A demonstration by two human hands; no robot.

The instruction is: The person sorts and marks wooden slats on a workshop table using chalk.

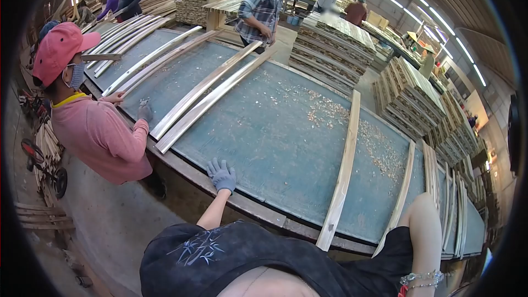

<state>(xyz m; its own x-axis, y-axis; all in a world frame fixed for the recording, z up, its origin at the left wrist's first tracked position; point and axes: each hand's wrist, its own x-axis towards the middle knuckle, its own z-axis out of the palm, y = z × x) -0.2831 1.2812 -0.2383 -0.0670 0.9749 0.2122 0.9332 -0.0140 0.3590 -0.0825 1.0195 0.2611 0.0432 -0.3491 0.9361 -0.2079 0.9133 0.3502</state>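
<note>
My left hand [221,176], in a grey glove, lies flat with fingers spread on the near edge of a long blue-topped table [264,148]. Nothing is in it. To its upper left, two wooden strips [214,102] lie across the table; another wooden strip [342,170] crosses to its right. A shorter strip [401,198] lies beyond that, close to my bent right arm [426,231]. That arm wears a beaded bracelet at the wrist, and its hand is out of frame below.
A person in a pink cap and pink top [104,126] stands at the table's left side. Across it stands a person in a plaid shirt [261,14]. Wood chips [330,110] litter the far half. Tall stacks of wooden slats [330,49] rise behind.
</note>
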